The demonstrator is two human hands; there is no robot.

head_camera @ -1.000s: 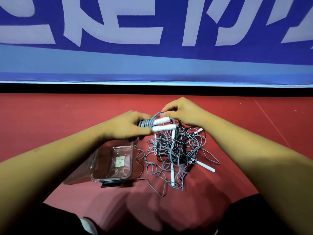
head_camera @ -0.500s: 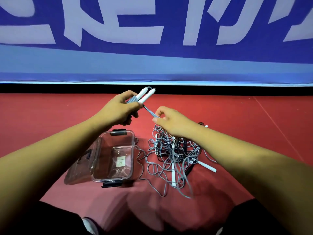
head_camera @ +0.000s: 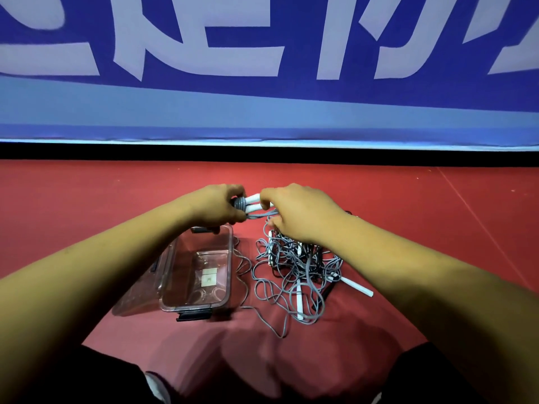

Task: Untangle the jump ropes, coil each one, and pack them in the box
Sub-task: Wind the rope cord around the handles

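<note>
Head view: the coiled jump rope point(head_camera: 241, 204) is held up between both hands, just beyond the far end of the box point(head_camera: 231, 258) and clear of the floor point(head_camera: 408, 217). The left hand point(head_camera: 215, 207) has its fingers point(head_camera: 233, 190) clamped round the grey wound part, and the two white handles point(head_camera: 253, 198) stick out to the right, side by side. The right hand point(head_camera: 302, 214) has its fingers point(head_camera: 267, 196) curled onto the handles' free ends and onto a few cord strands running just below them. Half a second ago the left hand held the bundle higher, handles tilted upward, while the right hand pinched a cord apart from it; now the hands have dropped and closed together, and the handles lie nearly level. The tangle of ropes point(head_camera: 297, 266) sits in the same place on the floor, right beside the box, with one loose white handle point(head_camera: 357, 287) poking out on its right. The clear box stands open, with a pale label point(head_camera: 209, 277) on its bottom and a black latch point(head_camera: 194, 315) at the near end. Which strand the right hand actually pinches is hidden behind its back, and that hand also covers the tangle's far edge. The left forearm cuts off the clear lid point(head_camera: 137, 298) lying left of the box. A blue banner point(head_camera: 262, 106) with cropped white letters fills the background.
</note>
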